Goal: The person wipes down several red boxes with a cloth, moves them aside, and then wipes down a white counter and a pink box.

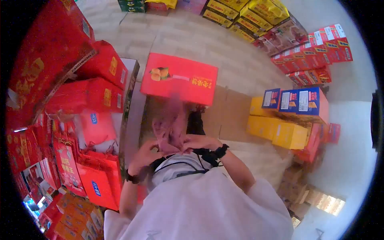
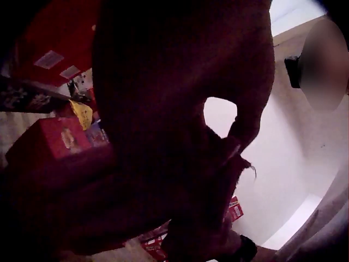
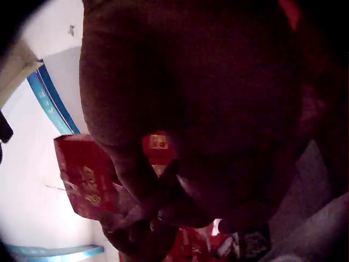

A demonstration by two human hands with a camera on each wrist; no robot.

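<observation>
A pink cloth (image 1: 170,130) with dark spots hangs in front of the person's waist in the head view. The left hand (image 1: 145,154) pinches its near edge, thumb and forefinger making a ring. Beside it, the right hand (image 1: 201,143) pinches the same edge between thumb and fingers. In the left wrist view the left hand (image 2: 180,109) is very dark, and a frayed edge of the cloth (image 2: 233,177) shows below the thumb tip. The right hand (image 3: 185,109) fills much of the right wrist view, fingertips close to the other hand's.
A red box (image 1: 180,78) with fruit printed on it lies just beyond the cloth. Red boxes (image 1: 88,96) and red gift bags (image 1: 98,182) crowd the left side. To the right are yellow boxes (image 1: 276,130) and blue boxes (image 1: 298,100), with flat cardboard (image 1: 232,114) nearer.
</observation>
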